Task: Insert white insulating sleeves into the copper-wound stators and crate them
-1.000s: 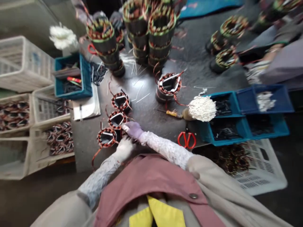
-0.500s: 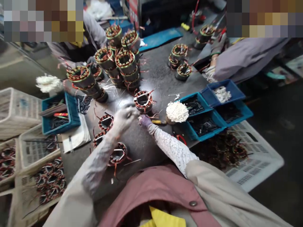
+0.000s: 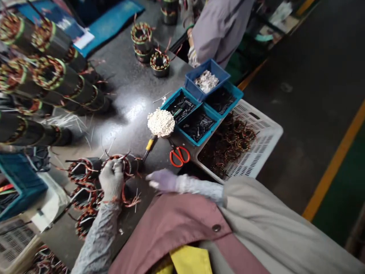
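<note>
My left hand, in a pale knit glove, has its fingers closed at the rim of a wound motor stator, which lies tilted on the table with copper and red wires trailing. My right hand, in a purplish glove and slightly blurred, hovers over the table's front edge with fingers stretched to the left. Nothing shows in it. Several other stators, such as one stator, stand left of and beside my left hand. Red-handled scissors and a yellow-handled tool lie beyond my right hand.
A bundle of white sticks stands near blue bins of black tubes. A white crate holding coils is at the right. Stacked stators fill the left back. Another person's sleeve reaches in at the far side.
The view has swung to the right. The stator that stood upright before my hands now lies tilted beside the others at left, with my left hand on it. My right hand has come away from it.
</note>
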Available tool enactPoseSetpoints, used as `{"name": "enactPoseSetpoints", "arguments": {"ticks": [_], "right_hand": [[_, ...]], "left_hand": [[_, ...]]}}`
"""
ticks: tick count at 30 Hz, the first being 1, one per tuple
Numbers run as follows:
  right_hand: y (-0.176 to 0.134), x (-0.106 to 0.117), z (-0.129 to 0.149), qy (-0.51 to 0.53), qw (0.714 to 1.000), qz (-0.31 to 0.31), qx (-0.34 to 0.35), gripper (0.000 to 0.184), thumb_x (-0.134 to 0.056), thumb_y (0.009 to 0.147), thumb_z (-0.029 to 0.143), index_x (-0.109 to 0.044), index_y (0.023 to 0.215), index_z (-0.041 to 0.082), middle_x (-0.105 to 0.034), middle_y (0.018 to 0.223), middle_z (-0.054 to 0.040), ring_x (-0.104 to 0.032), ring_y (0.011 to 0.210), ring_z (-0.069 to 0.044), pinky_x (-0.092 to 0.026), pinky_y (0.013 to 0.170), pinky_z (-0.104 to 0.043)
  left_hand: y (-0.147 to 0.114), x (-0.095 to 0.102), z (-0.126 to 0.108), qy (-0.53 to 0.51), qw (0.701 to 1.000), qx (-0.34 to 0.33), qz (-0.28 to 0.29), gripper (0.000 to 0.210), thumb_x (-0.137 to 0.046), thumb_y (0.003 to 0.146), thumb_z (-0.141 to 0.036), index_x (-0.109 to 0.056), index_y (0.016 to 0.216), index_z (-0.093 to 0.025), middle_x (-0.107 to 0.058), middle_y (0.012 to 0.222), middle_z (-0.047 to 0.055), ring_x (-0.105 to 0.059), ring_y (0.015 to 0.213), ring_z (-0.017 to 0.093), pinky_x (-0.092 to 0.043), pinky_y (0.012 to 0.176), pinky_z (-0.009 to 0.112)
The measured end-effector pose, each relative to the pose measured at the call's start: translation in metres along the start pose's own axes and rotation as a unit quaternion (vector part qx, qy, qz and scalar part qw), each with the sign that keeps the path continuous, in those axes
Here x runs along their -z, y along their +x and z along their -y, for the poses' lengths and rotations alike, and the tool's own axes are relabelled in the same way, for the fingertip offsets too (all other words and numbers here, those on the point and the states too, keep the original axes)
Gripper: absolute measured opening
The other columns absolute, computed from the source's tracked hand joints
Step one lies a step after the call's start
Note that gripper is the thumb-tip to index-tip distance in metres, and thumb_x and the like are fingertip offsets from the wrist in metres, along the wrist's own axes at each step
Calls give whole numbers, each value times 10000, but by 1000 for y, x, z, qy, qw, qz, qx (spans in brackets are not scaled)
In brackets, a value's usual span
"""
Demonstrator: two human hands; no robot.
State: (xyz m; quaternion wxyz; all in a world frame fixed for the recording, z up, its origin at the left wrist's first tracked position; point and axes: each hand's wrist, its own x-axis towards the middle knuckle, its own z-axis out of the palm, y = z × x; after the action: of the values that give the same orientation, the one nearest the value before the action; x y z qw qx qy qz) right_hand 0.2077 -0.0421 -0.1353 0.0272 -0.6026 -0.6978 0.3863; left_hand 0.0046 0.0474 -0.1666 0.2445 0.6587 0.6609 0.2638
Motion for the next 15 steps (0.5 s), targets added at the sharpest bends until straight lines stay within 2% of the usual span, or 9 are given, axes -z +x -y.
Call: {"name": "enactPoseSetpoints", "arguments": {"ticks": [1, 2, 3, 4, 6, 7, 9, 11, 15], "right_hand": [[-22, 24, -19, -46, 998, -42, -17, 309, -587, 953, 224, -711, 1235, 201, -722, 1254, -81, -675, 1165, -221, -520, 991, -320], [-40, 51, -38, -104, 988, -91, -67, 325, -529, 982, 219, -707, 1254, 202, -716, 1266, -88, -667, 1183, -213, -512, 998, -312], [-53, 80, -56, -164, 968, -135, -133, 342, -483, 1003, 223, -709, 1259, 206, -715, 1264, -99, -669, 1178, -215, -514, 981, -311], [-61, 108, -73, -215, 946, -153, -189, 360, -461, 1014, 236, -703, 1279, 216, -706, 1275, -107, -664, 1182, -221, -514, 966, -313], [-59, 153, -98, -290, 910, -134, -265, 378, -451, 1026, 287, -691, 1313, 226, -690, 1290, -126, -657, 1177, -244, -514, 931, -325], [-52, 168, -107, -318, 898, -105, -285, 382, -470, 1023, 321, -688, 1321, 224, -680, 1295, -140, -651, 1178, -258, -513, 914, -332], [-31, 180, -118, -359, 883, -45, -298, 390, -505, 1009, 371, -697, 1308, 210, -662, 1297, -169, -651, 1162, -285, -512, 881, -352], [-14, 179, -125, -386, 873, -8, -298, 381, -511, 1003, 368, -717, 1265, 185, -652, 1286, -194, -663, 1126, -303, -511, 849, -374], [-6, 183, -136, -389, 869, -6, -305, 358, -475, 1019, 301, -719, 1223, 137, -675, 1228, -220, -682, 1077, -298, -496, 804, -378]], "left_hand": [[-11, -1, 2, 4, 1000, 6, -2, 332, -436, 863, -441, -681, 885, -218, -684, 739, 54, -633, 751, 246, -453, 697, 332], [-20, -3, 3, 8, 1000, 10, 0, 339, -438, 862, -452, -685, 892, -221, -692, 747, 55, -635, 756, 250, -456, 701, 337], [-28, -5, 2, 10, 1000, 12, 2, 345, -441, 861, -459, -688, 901, -221, -699, 759, 58, -639, 767, 253, -461, 710, 342], [-36, -7, 1, 11, 1000, 11, 6, 350, -440, 862, -461, -690, 902, -219, -706, 773, 63, -643, 781, 255, -468, 722, 345], [-48, -9, -6, 7, 1000, 5, 20, 358, -432, 875, -454, -692, 893, -210, -715, 795, 76, -652, 808, 256, -480, 751, 347], [-54, -9, -11, 3, 1000, -1, 29, 362, -426, 883, -447, -696, 891, -205, -719, 805, 81, -656, 821, 255, -485, 765, 347], [-64, -9, -23, -5, 998, -19, 59, 367, -418, 899, -425, -707, 904, -200, -732, 847, 91, -665, 865, 252, -491, 805, 343], [-70, -9, -32, -4, 995, -32, 98, 367, -415, 911, -406, -719, 939, -202, -748, 914, 94, -672, 929, 249, -490, 853, 337], [-71, -10, -35, 29, 987, -25, 157, 378, -409, 938, -398, -728, 1013, -208, -759, 986, 83, -667, 974, 241, -480, 873, 324]]}}
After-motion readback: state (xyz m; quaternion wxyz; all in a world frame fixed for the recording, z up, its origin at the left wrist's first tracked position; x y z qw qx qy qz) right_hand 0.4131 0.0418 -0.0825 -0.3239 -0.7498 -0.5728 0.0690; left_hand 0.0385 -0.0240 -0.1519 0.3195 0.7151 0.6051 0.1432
